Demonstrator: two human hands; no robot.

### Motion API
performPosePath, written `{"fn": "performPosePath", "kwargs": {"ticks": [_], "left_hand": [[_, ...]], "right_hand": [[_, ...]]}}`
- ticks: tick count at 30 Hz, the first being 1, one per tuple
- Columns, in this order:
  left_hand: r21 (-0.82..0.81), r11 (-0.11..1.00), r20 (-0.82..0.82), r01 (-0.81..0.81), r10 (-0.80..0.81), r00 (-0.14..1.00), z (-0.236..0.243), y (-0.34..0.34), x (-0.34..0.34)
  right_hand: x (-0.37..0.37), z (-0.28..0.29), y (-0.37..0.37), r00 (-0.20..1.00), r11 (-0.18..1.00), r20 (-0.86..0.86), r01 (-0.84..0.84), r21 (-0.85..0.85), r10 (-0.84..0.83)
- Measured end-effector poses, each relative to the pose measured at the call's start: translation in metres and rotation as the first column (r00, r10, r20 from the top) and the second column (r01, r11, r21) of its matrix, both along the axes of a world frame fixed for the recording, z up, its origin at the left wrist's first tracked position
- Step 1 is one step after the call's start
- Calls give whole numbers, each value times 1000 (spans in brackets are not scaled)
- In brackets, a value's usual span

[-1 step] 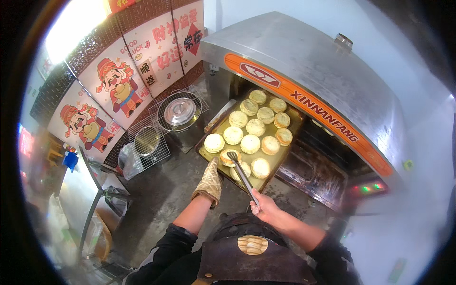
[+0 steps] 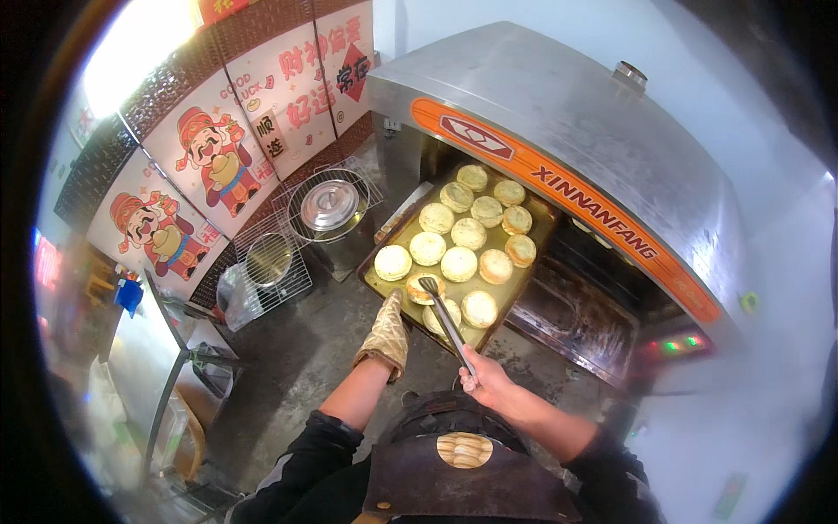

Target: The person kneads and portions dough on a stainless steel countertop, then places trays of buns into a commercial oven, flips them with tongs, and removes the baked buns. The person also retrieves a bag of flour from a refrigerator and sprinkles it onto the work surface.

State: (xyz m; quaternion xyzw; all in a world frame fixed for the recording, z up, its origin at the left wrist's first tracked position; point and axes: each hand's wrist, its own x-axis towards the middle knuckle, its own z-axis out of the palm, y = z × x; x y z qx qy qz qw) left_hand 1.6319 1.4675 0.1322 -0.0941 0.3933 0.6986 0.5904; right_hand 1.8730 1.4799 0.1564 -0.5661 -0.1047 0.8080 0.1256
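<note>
A patterned oven mitt covers my left hand [image 2: 384, 339], which grips the near left edge of a baking tray [image 2: 543, 223]. The tray sticks partway out of the oven [image 2: 559, 96] and carries several round, flat breads [image 2: 459, 265], some pale and some browned at the sides. In my bare right hand [image 2: 487, 382] is a pair of metal tongs [image 2: 451, 327], fingers wrapped round the handle end. Their dark tip rests on or just over a browned bread [image 2: 416, 291] near the tray's front left. Inside the mitt my fingers are hidden.
Left of the oven stands a lidded metal pot [image 2: 330, 208] beside a wire rack [image 2: 281, 272]. A second, darkened tray [image 2: 567, 323] lies in the oven's right side. Further left is a metal-framed table [image 2: 161, 367], with a decorated folding screen [image 2: 209, 148] behind.
</note>
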Motion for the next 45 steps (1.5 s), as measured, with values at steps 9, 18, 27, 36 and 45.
{"fn": "performPosePath", "kwargs": {"ticks": [9, 18, 27, 36, 45], "left_hand": [[-111, 976, -148, 187, -203, 968, 37, 4, 17], [-303, 934, -271, 189, -274, 923, 63, 12, 23], [-261, 957, -163, 126, -172, 971, 54, 17, 25], [-249, 964, -236, 98, -158, 959, 18, 17, 21], [-276, 961, -213, 27, -89, 973, 30, 24, 27]], "right_hand": [[9, 10, 10, 998, 998, 40, -44, 43, 42], [131, 94, 36, 997, 998, -41, -64, -1, 64], [97, 43, 152, 952, 940, -133, 296, 168, -275], [-30, 2, 192, 793, 794, -132, 605, 56, -595], [-73, -59, 232, 773, 734, -134, 632, 249, -620]]}}
